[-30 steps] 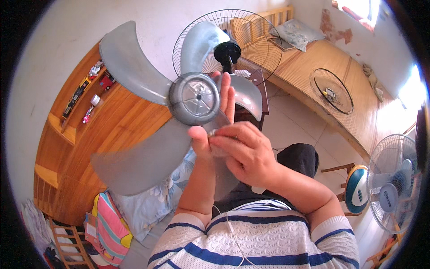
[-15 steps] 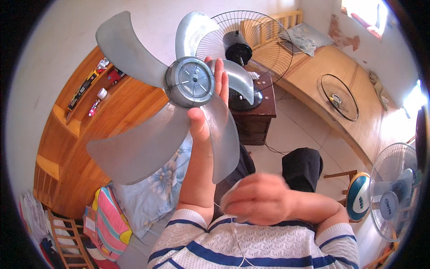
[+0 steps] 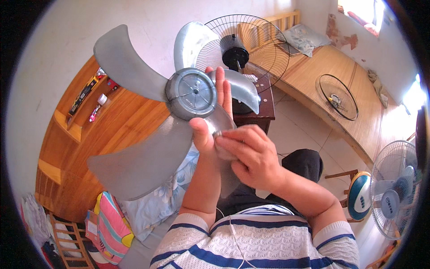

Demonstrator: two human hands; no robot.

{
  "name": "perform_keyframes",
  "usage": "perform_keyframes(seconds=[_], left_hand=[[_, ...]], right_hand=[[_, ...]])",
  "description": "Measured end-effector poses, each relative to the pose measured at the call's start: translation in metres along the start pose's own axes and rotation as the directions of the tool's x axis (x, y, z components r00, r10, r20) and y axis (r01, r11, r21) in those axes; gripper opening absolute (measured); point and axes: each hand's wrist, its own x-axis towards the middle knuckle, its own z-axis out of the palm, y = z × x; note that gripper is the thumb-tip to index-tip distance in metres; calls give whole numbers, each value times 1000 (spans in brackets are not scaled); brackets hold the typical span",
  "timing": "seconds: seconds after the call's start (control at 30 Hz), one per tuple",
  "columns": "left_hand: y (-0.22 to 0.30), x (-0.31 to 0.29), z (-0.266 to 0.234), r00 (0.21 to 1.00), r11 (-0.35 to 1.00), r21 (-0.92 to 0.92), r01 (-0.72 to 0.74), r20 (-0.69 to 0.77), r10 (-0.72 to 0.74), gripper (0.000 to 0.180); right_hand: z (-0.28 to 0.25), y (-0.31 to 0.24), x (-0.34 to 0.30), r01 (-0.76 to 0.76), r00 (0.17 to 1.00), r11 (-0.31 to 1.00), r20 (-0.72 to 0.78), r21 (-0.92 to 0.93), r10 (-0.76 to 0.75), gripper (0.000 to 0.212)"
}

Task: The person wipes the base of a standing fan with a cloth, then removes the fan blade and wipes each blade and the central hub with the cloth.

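Observation:
My left hand (image 3: 209,115) holds up a grey translucent fan blade (image 3: 148,103) by its round hub (image 3: 191,93), thumb under the hub and fingers behind it. My right hand (image 3: 251,154) presses on the lower blade just below the hub, fingers curled against the left thumb; whether something small sits under its fingers is hidden. Behind the blade stands a fan motor with its wire rear guard (image 3: 264,42) on a dark wooden table (image 3: 262,107).
A wooden bed frame (image 3: 313,80) carries a loose wire fan guard (image 3: 337,97) and a pillow (image 3: 304,38). A standing fan (image 3: 396,188) is at the right. A wooden shelf unit (image 3: 85,121) and striped bedding (image 3: 109,226) lie at the left.
My right hand dropped to my chest half a second ago and has come back up onto the blade. The fan blade has turned slightly and moved a little to the left.

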Motion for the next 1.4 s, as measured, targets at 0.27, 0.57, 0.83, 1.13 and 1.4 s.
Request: perform_keyframes(seconds=[0.27, 0.57, 0.83, 1.13, 1.4], left_hand=[[-3, 14, -21, 989, 997, -65, 43, 147, -33, 109], [-9, 7, -32, 985, 977, -134, 164, 79, -155, 113], [-21, -4, -35, 946, 901, -290, 322, 65, -317, 81], [-37, -5, -60, 936, 913, 208, 352, -50, -349, 64], [-19, -10, -41, 972, 970, -69, 234, -19, -236, 95]], right_hand=[[14, -24, -43, 96, 980, 967, 149, 234, -133, 35], [-37, -23, -12, 64, 998, 965, -29, 253, -59, 33], [-32, -9, 26, 51, 996, 980, -87, 193, -35, 43], [-15, -35, 25, 25, 998, 961, 47, 276, -39, 48], [-37, -34, 2, 111, 994, 967, -21, 230, -109, 35]])
